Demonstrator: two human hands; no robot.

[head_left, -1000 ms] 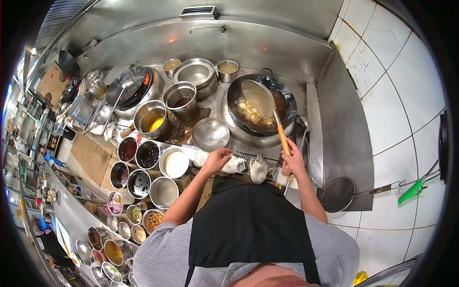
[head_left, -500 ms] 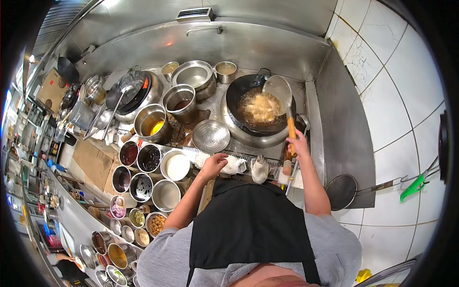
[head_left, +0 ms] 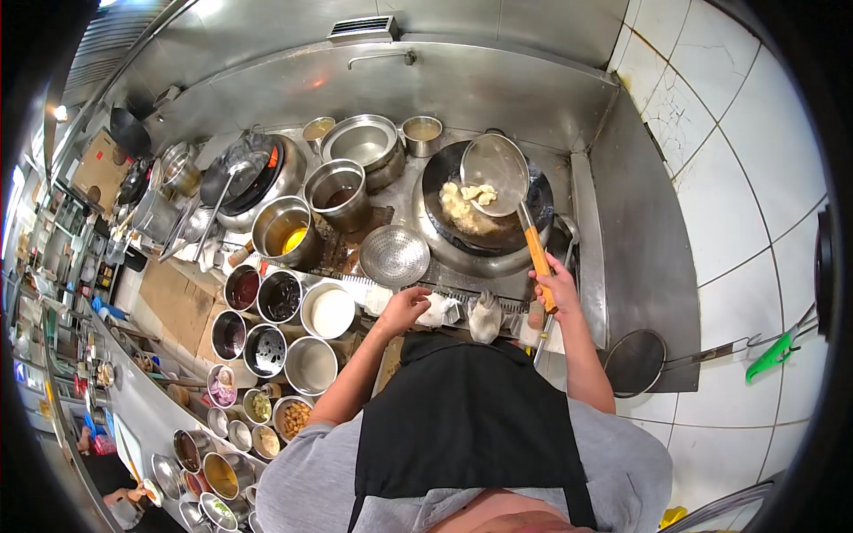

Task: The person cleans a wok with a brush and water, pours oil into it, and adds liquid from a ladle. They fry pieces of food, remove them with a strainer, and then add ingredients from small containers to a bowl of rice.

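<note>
Your right hand [head_left: 556, 286] grips a wooden-handled strainer [head_left: 498, 169] over the wok [head_left: 434, 182], far right; your left hand [head_left: 404, 311], fingers loosely parted, is beside white cloth [head_left: 437, 311].

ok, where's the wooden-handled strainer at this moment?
Head view, right of centre: the wooden-handled strainer is over the wok, gripped by the right hand, with the perforated bowl to the wok's left.
</note>
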